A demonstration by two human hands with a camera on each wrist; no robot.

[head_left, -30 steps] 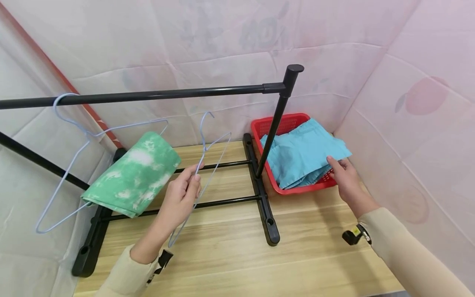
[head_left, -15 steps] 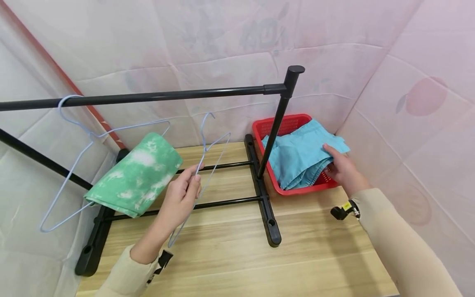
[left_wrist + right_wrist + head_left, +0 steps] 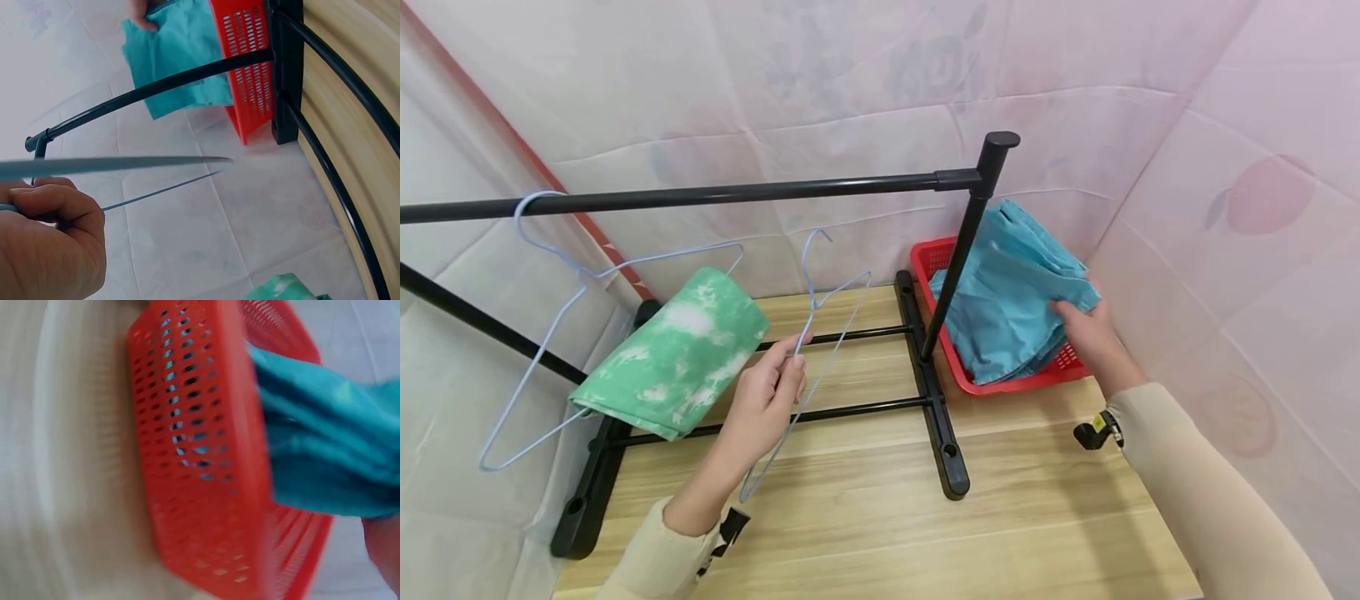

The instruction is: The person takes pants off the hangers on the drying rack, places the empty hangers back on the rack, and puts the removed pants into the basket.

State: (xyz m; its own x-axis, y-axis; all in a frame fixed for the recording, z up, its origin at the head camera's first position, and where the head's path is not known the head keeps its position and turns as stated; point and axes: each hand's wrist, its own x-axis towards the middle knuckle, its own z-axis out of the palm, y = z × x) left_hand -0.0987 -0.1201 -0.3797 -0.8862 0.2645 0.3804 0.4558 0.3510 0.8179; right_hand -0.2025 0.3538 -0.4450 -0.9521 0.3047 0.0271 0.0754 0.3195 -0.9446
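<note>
My left hand (image 3: 767,400) pinches a thin light-blue wire hanger (image 3: 809,315) by its side, in front of the black rack. The hanger's hook points up and its frame slants down toward the table. At the right, my right hand (image 3: 1090,337) grips the near right edge of a folded turquoise cloth (image 3: 1011,292). The cloth's far part is raised above the red basket (image 3: 943,252), and its lower part still lies inside. In the right wrist view the bunched cloth (image 3: 331,437) rises over the basket's rim (image 3: 240,412).
A black rack with a top bar (image 3: 737,193) and base foot (image 3: 932,400) stands on the wooden table (image 3: 850,533). On its bar hangs another hanger (image 3: 550,329) with a folded green-and-white cloth (image 3: 677,354). The rack's upright (image 3: 958,258) passes in front of the basket. Pale sheeting surrounds the table.
My right hand first shifted its hold inward along the cloth, then raised the turquoise cloth so its far part now stands up above the basket. The left hand and its hanger have barely moved.
</note>
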